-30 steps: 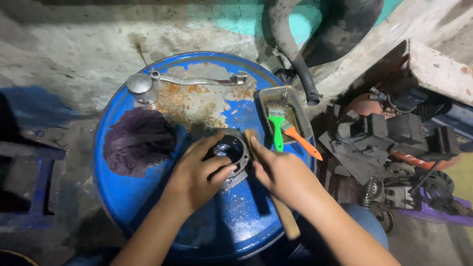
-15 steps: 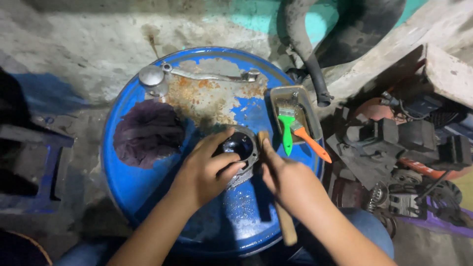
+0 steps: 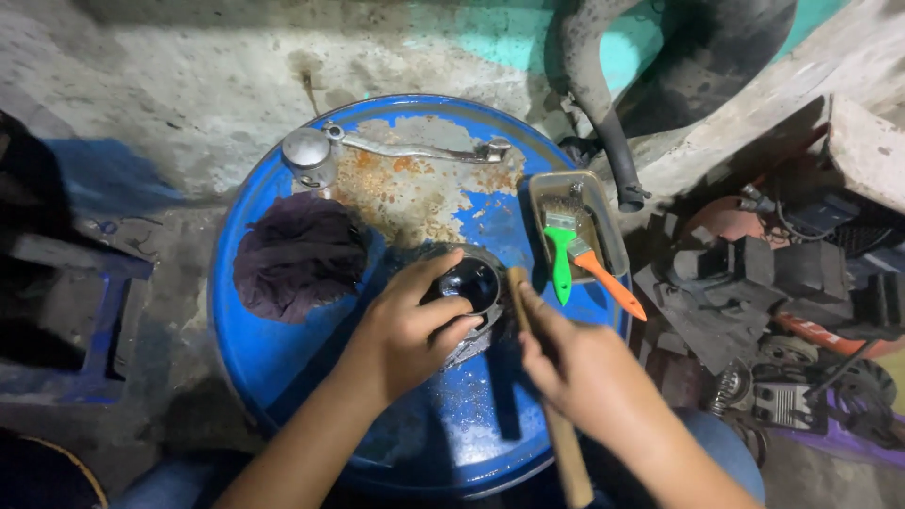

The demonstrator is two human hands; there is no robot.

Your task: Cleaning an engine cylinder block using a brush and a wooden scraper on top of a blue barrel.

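1. The left hand (image 3: 407, 325) sits just below the centre of the blue drum top (image 3: 283, 377), clamped on a round dark metal part (image 3: 471, 283): the thumb lies over its near rim and the fingers curl over the far edge at about 11 o'clock of the part.
2. The metal part rests on the drum lid, just right of centre, its shiny black hollow facing up.
3. The right hand (image 3: 580, 372) is at 4 o'clock of the part, fist closed around a wooden handle (image 3: 564, 443). The handle's upper end touches the part's right edge, while its lower end runs off toward 6 o'clock past the drum rim. The working end is hidden, so I cannot tell what tool it is.
4. At 9 o'clock of the left hand, a crumpled dark purple rag (image 3: 297, 254) lies on the lid.
5. At 12 o'clock, across a rusty patch, a long metal lever (image 3: 415, 148) lies crosswise, with a silver cap (image 3: 306, 151) at its left end.
6. At 2 o'clock of the part, a shallow rectangular tray (image 3: 608, 231) sits on the drum's right edge, holding two brushes: one with a green handle (image 3: 562, 259), one with an orange handle (image 3: 608, 283) that sticks out over the tray's near end.
7. Beyond the drum at 3 o'clock lies a heap of dark engine parts (image 3: 754, 283) on the floor.
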